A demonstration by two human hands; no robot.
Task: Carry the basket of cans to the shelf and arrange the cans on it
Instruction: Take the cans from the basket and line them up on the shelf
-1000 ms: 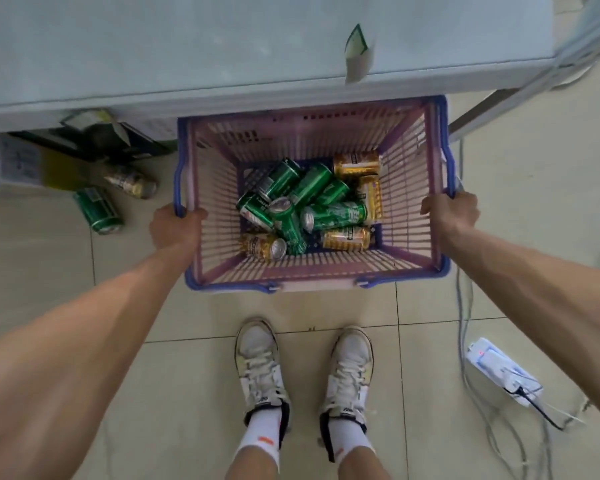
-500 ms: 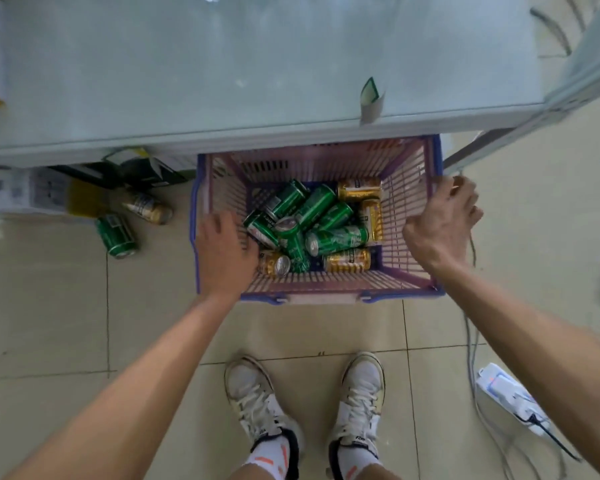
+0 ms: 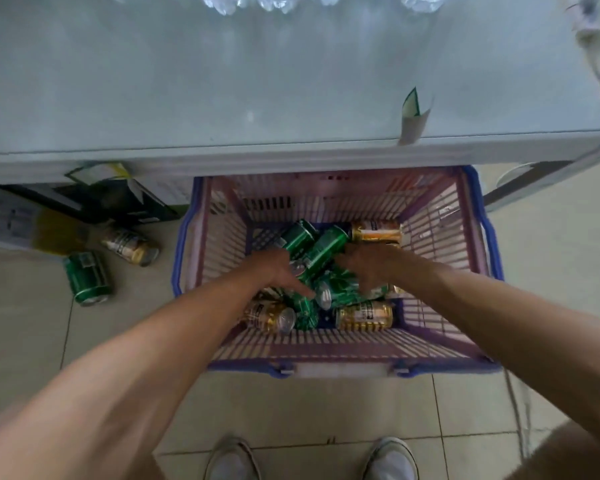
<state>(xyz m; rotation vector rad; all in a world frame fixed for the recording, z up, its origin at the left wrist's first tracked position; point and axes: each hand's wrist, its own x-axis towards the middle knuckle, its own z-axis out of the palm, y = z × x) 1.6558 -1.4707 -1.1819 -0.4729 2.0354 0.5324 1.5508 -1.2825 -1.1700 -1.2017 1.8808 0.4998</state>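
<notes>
Two loose cans point(image 3: 87, 278) lie on the tiled floor, outside my load. My left hand point(image 3: 280, 271) reaches into the pink slatted plastic basket with blue rim point(image 3: 354, 368), fingers spread over a green can — not closed yet. My right hand point(image 3: 368, 268) curls over the pile; whether it grips, I cannot tell. I parked the basket just under the pale metal shelf point(image 3: 257, 109) — short lifts.
</notes>
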